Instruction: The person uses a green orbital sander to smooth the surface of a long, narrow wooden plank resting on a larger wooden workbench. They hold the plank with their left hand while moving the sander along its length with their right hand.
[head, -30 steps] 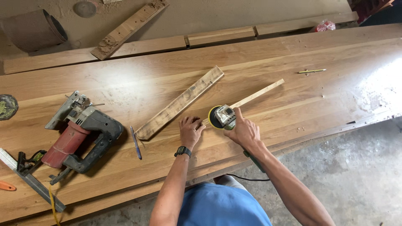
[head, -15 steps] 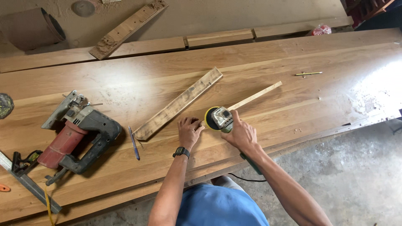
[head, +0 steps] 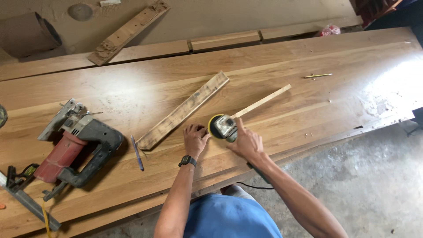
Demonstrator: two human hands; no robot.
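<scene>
My right hand (head: pixel 246 142) grips a green angle grinder (head: pixel 224 127) whose yellow round pad rests on the near end of a thin pale wooden strip (head: pixel 262 101). My left hand (head: pixel 194 139), with a black watch on its wrist, presses flat on the wide wooden tabletop (head: pixel 286 53) right beside that pad, at the strip's end. A worn, darker board (head: pixel 184 110) lies diagonally just left of both hands. The grinder's black cord drops off the table's near edge under my right arm.
A red and grey jigsaw (head: pixel 77 143) lies at the left, with a blue pen (head: pixel 136 152) beside it and a metal square (head: pixel 24 196) at the near left corner. A small yellow tool (head: pixel 317 76) lies far right. Planks line the back edge. Concrete floor is at right.
The view has shifted slightly, so everything sits a little further left. Both hands and the grinder remain at the strip's near end.
</scene>
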